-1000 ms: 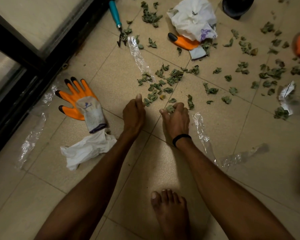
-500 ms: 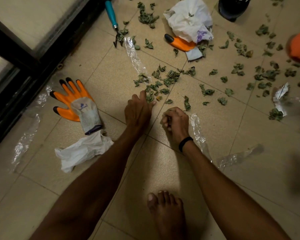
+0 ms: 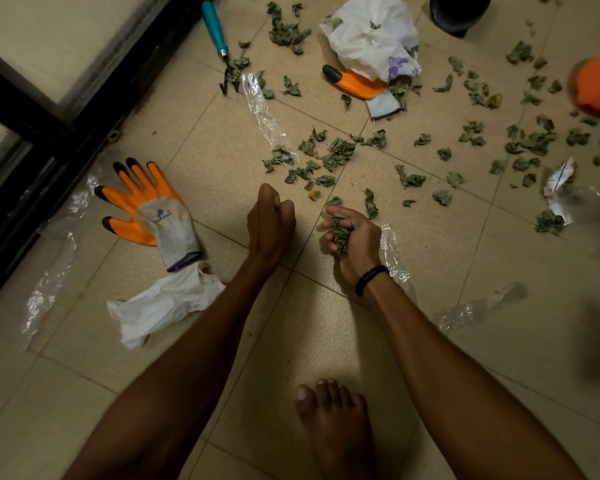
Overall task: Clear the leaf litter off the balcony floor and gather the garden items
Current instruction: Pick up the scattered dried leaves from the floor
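Free tile close in, clutter ahead and at both sides.
The bare floor (image 3: 201, 133) is open between the orange glove (image 3: 146, 206) and the leaves (image 3: 326, 157), and again from the right hand (image 3: 355, 237) across to the clear plastic (image 3: 475, 308). Only a narrow gap separates it from the left hand (image 3: 271, 223). Ahead lie a plastic strip (image 3: 264, 112), a hand rake (image 3: 217, 36), a white bag (image 3: 368, 32) and a second glove (image 3: 352, 85). The black door frame (image 3: 94, 112) closes the left side; crumpled white paper (image 3: 160, 303) lies beside the left forearm.

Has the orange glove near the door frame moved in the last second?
No. The orange glove still lies with its cuff on the crumpled white bag, fingertips toward the black door frame; only the camera shifted.
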The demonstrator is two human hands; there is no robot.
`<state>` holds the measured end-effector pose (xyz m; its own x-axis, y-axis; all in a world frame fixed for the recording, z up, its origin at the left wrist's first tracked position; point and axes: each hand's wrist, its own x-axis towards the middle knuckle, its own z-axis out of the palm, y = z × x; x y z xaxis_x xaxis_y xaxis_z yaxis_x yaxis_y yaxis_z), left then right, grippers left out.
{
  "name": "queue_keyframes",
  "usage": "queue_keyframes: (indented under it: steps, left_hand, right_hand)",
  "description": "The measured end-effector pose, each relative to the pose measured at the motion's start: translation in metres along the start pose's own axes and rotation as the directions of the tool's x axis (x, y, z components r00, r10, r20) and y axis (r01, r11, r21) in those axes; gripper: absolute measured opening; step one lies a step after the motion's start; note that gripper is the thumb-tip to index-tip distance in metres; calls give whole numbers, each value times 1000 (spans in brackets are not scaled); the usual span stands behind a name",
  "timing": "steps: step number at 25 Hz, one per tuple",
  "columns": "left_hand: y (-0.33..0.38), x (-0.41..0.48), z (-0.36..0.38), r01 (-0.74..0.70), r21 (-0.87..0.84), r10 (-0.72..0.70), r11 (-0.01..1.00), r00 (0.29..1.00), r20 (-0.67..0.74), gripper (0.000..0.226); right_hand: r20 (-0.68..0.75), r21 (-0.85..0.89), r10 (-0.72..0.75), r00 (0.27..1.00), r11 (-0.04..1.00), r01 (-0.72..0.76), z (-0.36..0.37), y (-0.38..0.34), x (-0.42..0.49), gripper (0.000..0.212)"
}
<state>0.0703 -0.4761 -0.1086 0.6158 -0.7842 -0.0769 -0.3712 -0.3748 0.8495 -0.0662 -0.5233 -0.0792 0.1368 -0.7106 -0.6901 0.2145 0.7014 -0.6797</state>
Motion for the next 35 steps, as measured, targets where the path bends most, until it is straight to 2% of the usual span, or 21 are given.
queue_keyframes:
  steps: [1, 4, 6, 8, 10, 12, 13, 15, 17, 19, 21, 23, 24, 25, 28, 31, 33, 35]
  left_hand:
    - [-1, 1, -1, 16, -50, -16, 999, 1000, 2, 3]
    - [3, 5, -4, 35, -91, -36, 995, 999, -15, 28]
    - [3, 6, -4, 113, -127, -116, 985, 993, -23, 36]
    - [2, 6, -1, 190, -202, -197, 961, 980, -15, 31]
    - [3, 8, -1, 252, -224, -258, 941, 966, 4, 33]
    - [9, 8, -2, 277, -123, -279, 953, 960, 0, 49]
    - [12, 7, -2, 252, -37, -253, 967, 967, -21, 55]
    - [12, 2, -2, 149, 110, -143, 983, 988, -59, 52]
    - [3, -3, -2, 24, 269, -8, 963, 998, -59, 44]
    - [-11, -13, -1, -57, 392, 68, 918, 998, -14, 46]
    - [-20, -24, 0, -113, 448, 106, 887, 994, 42, 55]
    - [-25, -32, 2, -159, 482, 138, 862, 987, 79, 58]
    - [-27, -33, 3, -179, 499, 156, 848, 984, 88, 54]
    - [-27, -32, 4, -197, 513, 174, 835, 980, 93, 48]
    - [-28, -29, 6, -239, 537, 216, 809, 971, 107, 31]
    - [-26, -30, 5, -248, 522, 228, 816, 968, 105, 23]
    - [-22, -28, 4, -215, 452, 193, 866, 977, 96, 20]
    - [-12, -24, 6, -206, 271, 179, 940, 976, 122, 22]
  right_hand:
    - [-17, -15, -8, 1000, 1000, 8, -2, 1, 2, 37]
    - [-65, -49, -36, 997, 998, 33, -4, 1, 1, 42]
    - [-112, -40, -68, 991, 997, 64, -3, -1, -5, 32]
    - [-164, -45, -122, 979, 992, 116, -5, -3, -9, 21]
    - [-217, -169, -246, 945, 963, 212, -9, -7, -9, 21]
    - [-252, -449, -428, 868, 846, 287, -18, -13, 1, 35]
    - [-265, -577, -506, 821, 766, 285, -22, -15, 8, 39]
    - [-270, -753, -599, 754, 619, 222, -30, -19, 23, 42]
    - [-217, -846, -620, 754, 505, 172, -33, -19, 35, 43]
    - [-116, -907, -625, 772, 383, 174, -34, -17, 43, 47]
    - [-23, -940, -595, 804, 286, 185, -31, -14, 46, 46]
    - [46, -956, -618, 785, 202, 214, -29, -14, 48, 35]
    - [52, -949, -635, 771, 209, 236, -28, -15, 47, 28]
    - [26, -932, -654, 756, 258, 255, -28, -17, 48, 23]
    - [-238, -782, -591, 771, 588, 209, -35, -29, 49, 24]
    - [-400, -483, -413, 818, 854, 194, -50, -40, 45, 22]
    - [-425, -227, -294, 856, 950, 214, -54, -46, 38, 14]
    - [-436, -58, -189, 880, 982, 182, -54, -51, 33, 9]
